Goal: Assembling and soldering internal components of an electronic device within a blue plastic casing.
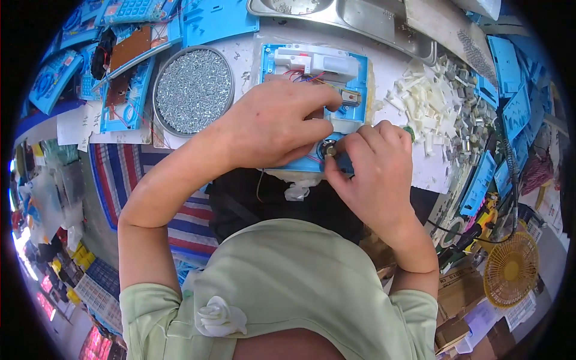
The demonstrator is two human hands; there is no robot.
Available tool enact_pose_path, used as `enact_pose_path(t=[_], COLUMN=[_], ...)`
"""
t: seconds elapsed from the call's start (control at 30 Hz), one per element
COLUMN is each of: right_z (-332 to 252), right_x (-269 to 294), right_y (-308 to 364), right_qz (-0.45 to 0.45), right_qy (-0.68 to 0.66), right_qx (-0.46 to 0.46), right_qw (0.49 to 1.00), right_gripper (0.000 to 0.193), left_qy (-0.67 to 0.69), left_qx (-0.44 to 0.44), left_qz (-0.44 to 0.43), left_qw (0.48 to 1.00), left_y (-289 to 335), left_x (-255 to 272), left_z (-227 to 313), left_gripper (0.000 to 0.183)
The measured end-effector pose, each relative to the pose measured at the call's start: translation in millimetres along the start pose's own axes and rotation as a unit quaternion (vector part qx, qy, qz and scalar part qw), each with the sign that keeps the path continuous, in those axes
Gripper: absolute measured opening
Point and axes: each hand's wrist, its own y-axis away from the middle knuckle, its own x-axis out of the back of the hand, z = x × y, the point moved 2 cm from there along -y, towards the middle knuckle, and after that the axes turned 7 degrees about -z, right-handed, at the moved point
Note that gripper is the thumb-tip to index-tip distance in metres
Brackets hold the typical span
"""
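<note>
A light-blue plastic housing (362, 66) lies in front of me with its inside facing up. It carries a white plastic block (337, 65), thin red and blue wires (303, 76) and a small metal-and-white part (350, 98). My left hand (279, 123) reaches across the housing from the left, its fingers spread and bent over the middle; the fingertips are partly hidden. At the housing's near right corner, my right hand (381, 162) pinches a small round metal part (327, 149) between thumb and fingers. Left-hand fingers come close to that part; whether they touch it cannot be made out.
A round metal tray (160, 99) of small screws stands left of the housing. White plastic pieces (423, 99) are heaped on the right. Steel trays (360, 18) line the back. Blue housings (57, 81) are stacked far left. A yellow fan (511, 270) stands lower right.
</note>
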Motion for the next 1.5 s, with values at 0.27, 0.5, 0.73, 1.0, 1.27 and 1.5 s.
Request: enact_pose_path(t=[0.27,0.5,0.73,1.0,1.27,1.5], right_z=[-1,25,41,41,28,45], right_x=[-2,13,6,10,14,24], right_y=[-3,-4,-39,-44,-56,-58], right_qz=[-0.018,0.037,0.066,0.025,-0.056,-0.093], right_qy=[0.006,-0.104,-0.042,0.002,0.112,0.031], right_qx=[0.008,-0.056,-0.131,-0.137,-0.129,-0.095], right_qw=[1.000,0.992,0.988,0.990,0.984,0.991], right_gripper=[0.019,0.019,0.020,0.022,0.015,0.019], left_qy=[0.004,-0.012,-0.055,-0.125,-0.147,-0.119], left_qx=[-0.024,-0.005,0.027,0.123,0.133,0.135], left_qz=[0.030,0.039,0.119,0.106,0.102,0.114], left_qw=[0.999,0.999,0.991,0.979,0.975,0.977], left_y=[12,18,11,-5,-3,-1], left_x=[2,8,1,-6,-11,-12], left_z=[-3,-1,4,12,13,12], left_gripper=[0.045,0.047,0.041,0.039,0.041,0.039])
